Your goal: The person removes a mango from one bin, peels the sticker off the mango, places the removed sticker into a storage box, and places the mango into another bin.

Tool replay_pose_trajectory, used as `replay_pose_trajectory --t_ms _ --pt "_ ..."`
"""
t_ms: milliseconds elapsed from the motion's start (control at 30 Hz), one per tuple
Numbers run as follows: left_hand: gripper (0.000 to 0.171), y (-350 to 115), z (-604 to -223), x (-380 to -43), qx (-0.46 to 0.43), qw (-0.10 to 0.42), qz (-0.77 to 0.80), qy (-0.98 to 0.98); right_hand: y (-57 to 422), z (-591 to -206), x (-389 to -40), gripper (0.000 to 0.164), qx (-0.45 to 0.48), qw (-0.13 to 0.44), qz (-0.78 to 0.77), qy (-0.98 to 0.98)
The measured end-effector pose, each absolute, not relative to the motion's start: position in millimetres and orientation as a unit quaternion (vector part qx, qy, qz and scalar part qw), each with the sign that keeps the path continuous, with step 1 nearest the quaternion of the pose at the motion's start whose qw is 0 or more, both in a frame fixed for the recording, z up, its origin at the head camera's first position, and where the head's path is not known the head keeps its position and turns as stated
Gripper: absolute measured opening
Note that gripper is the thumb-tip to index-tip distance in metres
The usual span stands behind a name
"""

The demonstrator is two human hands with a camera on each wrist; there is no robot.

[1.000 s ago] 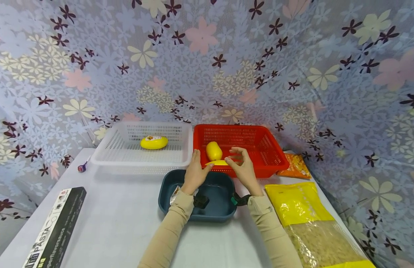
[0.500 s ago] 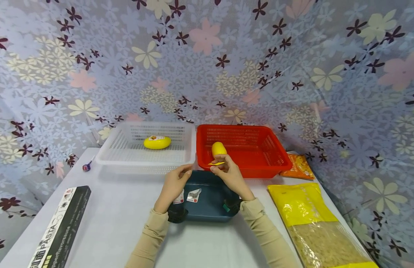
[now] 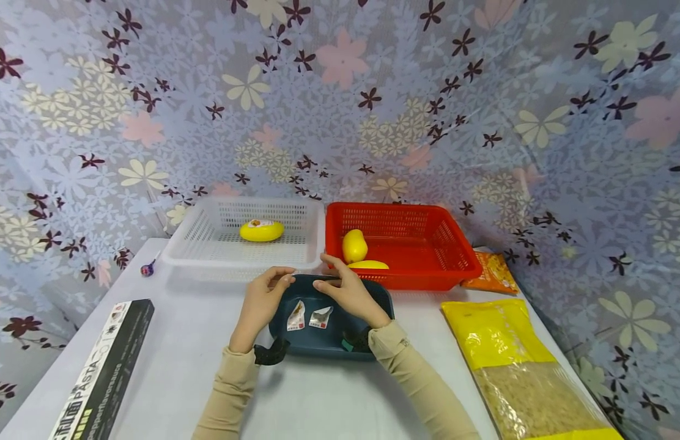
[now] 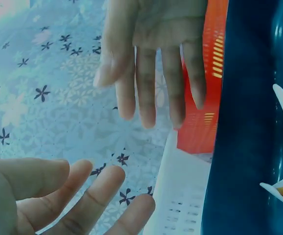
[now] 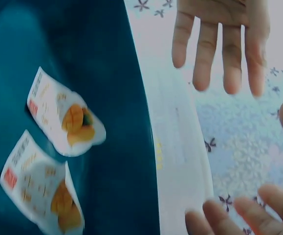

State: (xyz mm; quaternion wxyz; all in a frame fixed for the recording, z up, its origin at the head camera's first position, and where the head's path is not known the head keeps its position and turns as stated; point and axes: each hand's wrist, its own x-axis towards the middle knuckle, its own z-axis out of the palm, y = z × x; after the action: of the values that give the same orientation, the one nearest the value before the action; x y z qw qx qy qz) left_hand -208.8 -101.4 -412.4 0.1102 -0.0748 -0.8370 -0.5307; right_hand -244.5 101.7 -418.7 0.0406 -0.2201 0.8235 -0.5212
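Note:
My left hand [image 3: 260,305] is over the left side of a dark blue basin [image 3: 318,345], fingers loosely bent and holding nothing. Across from it my right hand [image 3: 351,296] hovers above the basin, also bare, its fingers [image 5: 249,215] apart from the left hand. Two peeled white labels with mango pictures, a left label [image 3: 296,316] and a right label [image 3: 320,317], lie in the basin. Behind, the red basket [image 3: 411,250] holds a yellow mango [image 3: 354,246] and another yellow fruit [image 3: 369,264], partly hidden by the front rim.
A white basket [image 3: 224,253] beside the red one holds a labelled yellow mango [image 3: 261,231]. A lollipop [image 3: 148,267] and a pasta box [image 3: 106,370] lie at left. On the right are a large yellow bag [image 3: 516,366] and an orange packet [image 3: 491,272].
Both hands have drawn back from the red basket to above the basin, the left shifting left, the right moving left and nearer. The two yellow fruits stay in the red basket.

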Motion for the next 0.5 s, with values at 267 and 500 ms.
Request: replay_pose_trajectory --t_ms 267,500 --pt "0.025 -107 -415 -211 -0.065 0.110 -0.526 -0.841 76 -424 -255 0.087 -0.201 0.045 -0.477 0.854" --pt "0.026 -111 -416 -210 -0.067 0.106 -0.523 -0.843 54 -430 -274 0.092 -0.195 0.013 -0.477 0.857"
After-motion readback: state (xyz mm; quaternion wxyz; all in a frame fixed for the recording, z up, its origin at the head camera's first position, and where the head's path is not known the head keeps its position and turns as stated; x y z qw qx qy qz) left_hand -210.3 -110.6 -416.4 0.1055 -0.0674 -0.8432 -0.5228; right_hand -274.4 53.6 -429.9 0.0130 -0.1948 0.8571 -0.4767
